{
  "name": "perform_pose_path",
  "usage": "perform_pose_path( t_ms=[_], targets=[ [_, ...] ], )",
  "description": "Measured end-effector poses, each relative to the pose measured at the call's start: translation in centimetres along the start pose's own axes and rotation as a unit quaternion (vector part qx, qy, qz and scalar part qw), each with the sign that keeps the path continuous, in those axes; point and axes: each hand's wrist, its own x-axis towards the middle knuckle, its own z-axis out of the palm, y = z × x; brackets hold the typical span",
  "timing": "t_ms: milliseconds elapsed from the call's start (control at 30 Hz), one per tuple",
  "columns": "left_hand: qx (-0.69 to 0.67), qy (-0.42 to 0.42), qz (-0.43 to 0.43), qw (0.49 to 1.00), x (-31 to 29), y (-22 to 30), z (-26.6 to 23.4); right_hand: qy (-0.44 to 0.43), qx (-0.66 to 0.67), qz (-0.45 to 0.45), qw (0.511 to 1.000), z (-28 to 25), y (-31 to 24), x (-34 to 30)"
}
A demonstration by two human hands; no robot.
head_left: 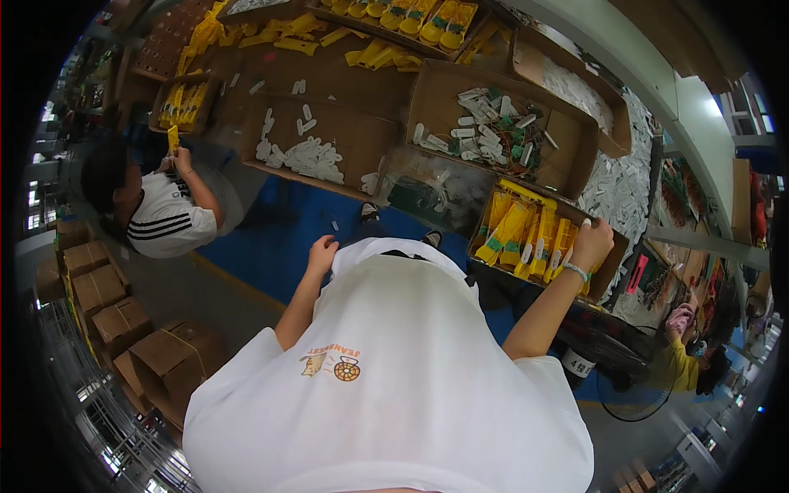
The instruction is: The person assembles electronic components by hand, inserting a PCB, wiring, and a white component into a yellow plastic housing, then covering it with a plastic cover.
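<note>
My right hand (593, 246), with a beaded band at its wrist, is over the right end of a cardboard box (620, 267) of yellow plastic pieces (511, 230). Its fingers are bent together, and a small white tip (586, 223) shows at them; what it belongs to is unclear. Slim white pieces (540, 249) lie on some of the yellow ones. To the left of my body, my left hand (321, 253) hangs above the blue floor, its fingers curled in and nothing visible in them.
Beyond me stand an open carton (382, 135) of white pieces and another (567, 168) with white pieces, green boards and wires. A person (168, 201) at left holds a yellow piece. A black fan (612, 353) is by my right elbow. Brown cartons (177, 361) are stacked lower left.
</note>
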Motion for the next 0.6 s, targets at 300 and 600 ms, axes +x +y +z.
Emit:
perform_pose_path(
  t_ms=[300, 600],
  targets=[
    [-0.079, 0.013, -0.061, 0.995, 2.3, -4.4, -0.4, -0.112, 0.318, -0.171, 0.926, 3.1, -14.5, 2.2],
    [-0.15, -0.007, -0.005, 0.989, 3.8, 7.1, -3.0, 0.139, 0.218, -0.084, 0.962, 4.2, -13.3, 1.5]
  ],
)
